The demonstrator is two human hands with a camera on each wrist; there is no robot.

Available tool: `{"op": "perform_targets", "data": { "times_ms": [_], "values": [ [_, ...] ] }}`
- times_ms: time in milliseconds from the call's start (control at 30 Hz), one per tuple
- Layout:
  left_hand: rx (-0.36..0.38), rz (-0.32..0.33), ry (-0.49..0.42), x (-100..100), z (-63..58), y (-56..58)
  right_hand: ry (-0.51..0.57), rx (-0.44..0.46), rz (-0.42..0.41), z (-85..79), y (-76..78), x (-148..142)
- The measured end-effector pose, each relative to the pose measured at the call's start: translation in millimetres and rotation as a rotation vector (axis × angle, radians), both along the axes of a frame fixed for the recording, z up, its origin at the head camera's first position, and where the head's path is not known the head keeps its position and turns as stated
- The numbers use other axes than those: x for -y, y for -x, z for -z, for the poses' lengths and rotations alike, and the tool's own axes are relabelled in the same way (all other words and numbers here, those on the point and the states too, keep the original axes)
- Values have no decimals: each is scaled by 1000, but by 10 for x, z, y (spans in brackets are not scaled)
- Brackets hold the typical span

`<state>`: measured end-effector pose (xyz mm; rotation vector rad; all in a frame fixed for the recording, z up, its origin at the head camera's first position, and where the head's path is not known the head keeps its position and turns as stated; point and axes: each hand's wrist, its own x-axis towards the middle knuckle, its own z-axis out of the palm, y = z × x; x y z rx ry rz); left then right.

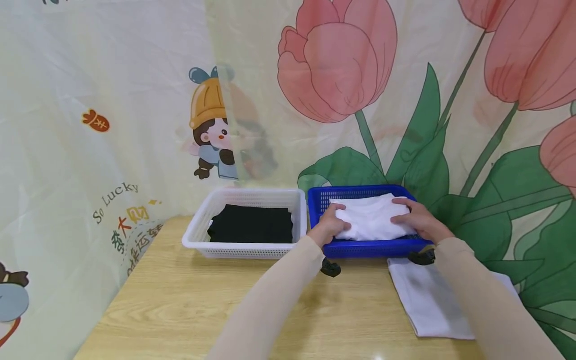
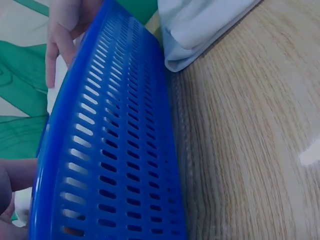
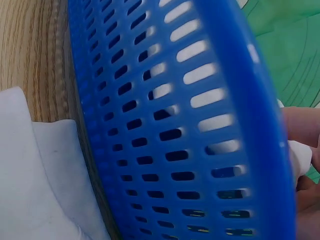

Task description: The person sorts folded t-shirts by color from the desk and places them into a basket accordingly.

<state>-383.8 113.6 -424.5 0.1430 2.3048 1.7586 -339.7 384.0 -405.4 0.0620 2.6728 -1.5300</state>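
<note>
A folded white cloth point(image 1: 371, 218) lies in the blue plastic basket point(image 1: 360, 248), over its open top. My left hand point(image 1: 330, 226) grips the cloth's left end, thumb on top. At the other end my right hand point(image 1: 420, 218) holds the cloth between thumb and fingers. The left wrist view has the slotted basket wall point(image 2: 115, 130) in front, covering much of the cloth. In the right wrist view, a bunched bit of white cloth point(image 3: 299, 157) shows between my fingers beyond the basket rim point(image 3: 250, 115).
To the left stands a white plastic basket point(image 1: 245, 250) with a folded black cloth point(image 1: 252, 225) inside. Another folded white cloth point(image 1: 432, 305) lies on the wooden table point(image 1: 189, 310) at the right, under my right forearm. A printed curtain point(image 1: 148, 100) hangs behind the baskets.
</note>
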Motion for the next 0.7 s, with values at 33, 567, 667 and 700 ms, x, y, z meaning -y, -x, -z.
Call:
{"op": "perform_targets", "data": {
  "times_ms": [33, 567, 667, 700],
  "values": [
    [8, 1, 12, -8, 6, 5, -7, 7, 5, 12, 10, -1],
    [44, 216, 186, 213, -317, -237, -198, 45, -142, -4, -25, 33],
    [-21, 262, 253, 303, -447, -271, -248, 49, -184, -215, -146, 9],
    [-47, 266, 268, 339, -490, -290, -262, 46, -194, -284, -192, -8]
  ]
}}
